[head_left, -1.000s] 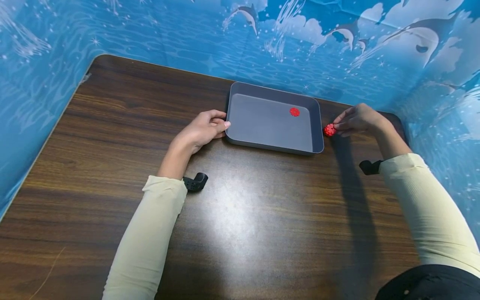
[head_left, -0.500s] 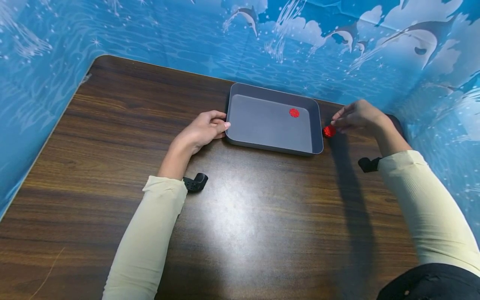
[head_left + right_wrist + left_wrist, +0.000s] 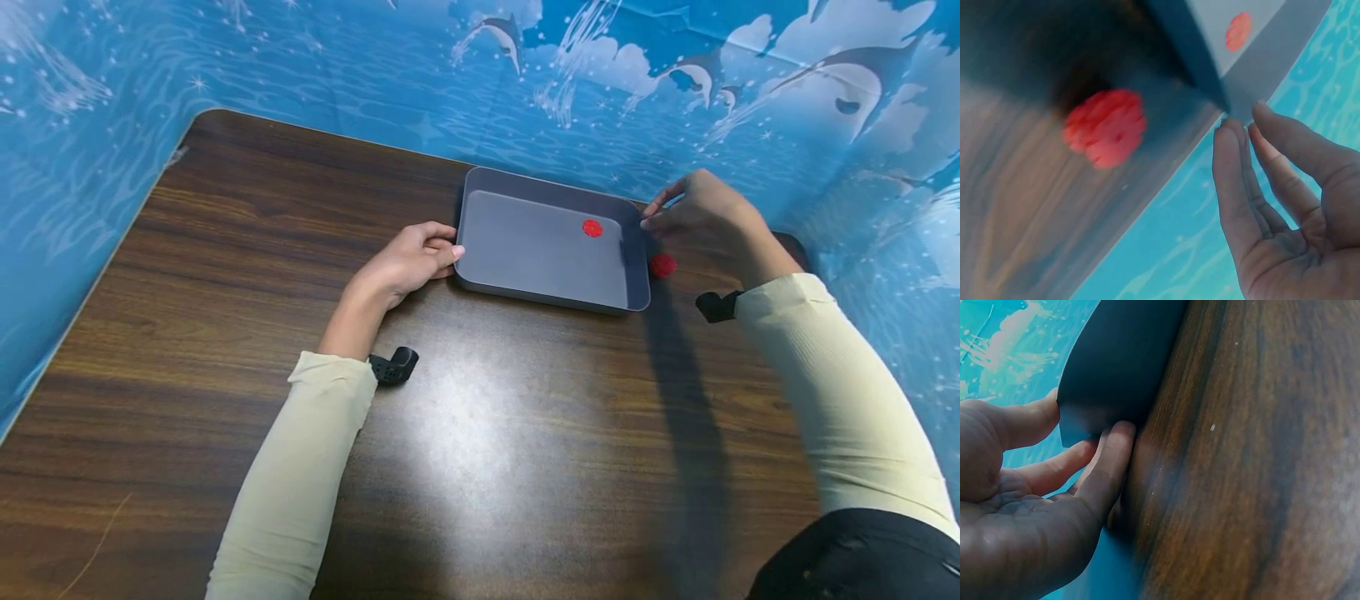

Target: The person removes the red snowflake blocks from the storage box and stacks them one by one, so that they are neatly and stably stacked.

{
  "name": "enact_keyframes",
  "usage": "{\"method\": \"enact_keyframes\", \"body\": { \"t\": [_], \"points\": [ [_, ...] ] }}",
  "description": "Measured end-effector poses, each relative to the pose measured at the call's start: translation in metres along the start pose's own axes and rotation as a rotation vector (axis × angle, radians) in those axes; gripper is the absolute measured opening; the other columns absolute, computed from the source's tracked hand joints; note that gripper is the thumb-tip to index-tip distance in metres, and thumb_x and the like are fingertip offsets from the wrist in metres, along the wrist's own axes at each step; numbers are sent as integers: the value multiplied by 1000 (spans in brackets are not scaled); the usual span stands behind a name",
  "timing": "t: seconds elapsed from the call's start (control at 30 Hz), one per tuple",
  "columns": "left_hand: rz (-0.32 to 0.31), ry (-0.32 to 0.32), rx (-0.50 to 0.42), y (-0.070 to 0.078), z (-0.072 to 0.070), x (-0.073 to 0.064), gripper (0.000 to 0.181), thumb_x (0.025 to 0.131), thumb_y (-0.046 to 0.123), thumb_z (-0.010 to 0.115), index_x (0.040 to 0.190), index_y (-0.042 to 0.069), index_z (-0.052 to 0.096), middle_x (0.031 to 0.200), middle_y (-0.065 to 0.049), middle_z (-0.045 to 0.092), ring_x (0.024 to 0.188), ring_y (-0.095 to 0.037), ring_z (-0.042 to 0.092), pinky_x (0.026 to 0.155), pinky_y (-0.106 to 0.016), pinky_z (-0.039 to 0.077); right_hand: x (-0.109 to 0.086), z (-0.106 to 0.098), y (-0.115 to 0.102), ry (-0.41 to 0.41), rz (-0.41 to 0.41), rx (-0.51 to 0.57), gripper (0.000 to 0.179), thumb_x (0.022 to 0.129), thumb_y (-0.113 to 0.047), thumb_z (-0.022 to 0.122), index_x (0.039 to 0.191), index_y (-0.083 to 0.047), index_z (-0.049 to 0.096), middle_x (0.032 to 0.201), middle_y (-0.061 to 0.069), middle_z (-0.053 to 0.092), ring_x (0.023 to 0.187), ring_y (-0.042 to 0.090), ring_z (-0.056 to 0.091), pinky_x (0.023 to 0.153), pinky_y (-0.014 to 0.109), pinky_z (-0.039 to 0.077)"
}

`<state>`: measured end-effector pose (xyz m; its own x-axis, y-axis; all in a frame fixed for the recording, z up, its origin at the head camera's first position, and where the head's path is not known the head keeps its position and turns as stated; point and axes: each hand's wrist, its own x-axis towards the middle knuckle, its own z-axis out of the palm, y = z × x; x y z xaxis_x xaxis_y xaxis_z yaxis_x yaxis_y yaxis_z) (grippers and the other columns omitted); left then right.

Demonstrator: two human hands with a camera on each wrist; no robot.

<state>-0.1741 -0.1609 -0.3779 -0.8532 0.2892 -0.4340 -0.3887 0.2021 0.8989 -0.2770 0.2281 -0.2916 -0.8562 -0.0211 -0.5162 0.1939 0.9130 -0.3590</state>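
Observation:
A grey rectangular tray (image 3: 540,242) stands near the table's back edge. At its left side my left hand (image 3: 405,265) pinches the wall, thumb over the rim and fingers against the outside. My right hand (image 3: 701,215) is at the back right corner, thumb and fingers extended and a little apart around the rim; whether they touch it is unclear. A flat red disc with a notched edge (image 3: 592,228) lies inside the tray. Beside the tray's right wall a thicker red notched piece (image 3: 663,266) lies on the table, blurred in the right wrist view.
The brown wood-grain table (image 3: 247,250) reaches back to a blue dolphin-print backdrop (image 3: 337,75), which also rises at the left and right. A dark object (image 3: 791,247) shows partly behind the right wrist.
My right hand has let go of the red piece beside the tray and moved back and left to the tray's corner. The left hand has kept its place on the tray.

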Motion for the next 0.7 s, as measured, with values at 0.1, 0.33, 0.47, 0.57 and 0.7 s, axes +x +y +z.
{"method": "enact_keyframes", "body": {
  "t": [0.1, 0.33, 0.47, 0.57, 0.7],
  "points": [
    [-2, 2, 1, 0, 0, 0, 58, 113, 16, 56, 166, 4, 35, 158, -19, 51, 148, -29, 52, 123, -41, 50, 3, 1, -14, -10, -26, -22, 37, 103, -26, 76, 128, 1, 73, 78, -3, 80, 72, 10, 77, 67, 26, 62],
    [-1, 5, -1, 0, 0, -1, 58, 113, 16, 56, 166, 4, 35, 155, -19, 51, 146, -28, 53, 122, -40, 51, 11, 15, -40, -39, -39, 51, 42, 102, -17, 76, 135, 9, 67, 73, -3, 77, 66, 7, 76, 66, 26, 67],
    [0, 10, -3, -1, 0, 0, 58, 113, 16, 57, 166, 4, 36, 155, -19, 51, 146, -29, 53, 122, -40, 51, 15, 27, -51, -27, -29, 55, 46, 100, -14, 78, 138, 10, 67, 78, -1, 78, 66, 6, 76, 71, 28, 68],
    [-3, 9, 1, -1, -1, 0, 58, 113, 16, 57, 166, 4, 35, 156, -19, 51, 146, -29, 54, 122, -40, 51, 18, 36, -56, -3, -21, 36, 46, 99, -14, 79, 137, 9, 68, 101, 17, 82, 69, 8, 77, 77, 32, 70],
    [-4, 9, 9, -1, -2, -1, 58, 113, 17, 57, 166, 5, 35, 156, -18, 50, 146, -29, 54, 122, -41, 51, 22, 43, -60, 15, -12, -3, 50, 97, -14, 82, 138, 11, 67, 136, 32, 69, 69, 8, 76, 79, 34, 70]
  ]
}}
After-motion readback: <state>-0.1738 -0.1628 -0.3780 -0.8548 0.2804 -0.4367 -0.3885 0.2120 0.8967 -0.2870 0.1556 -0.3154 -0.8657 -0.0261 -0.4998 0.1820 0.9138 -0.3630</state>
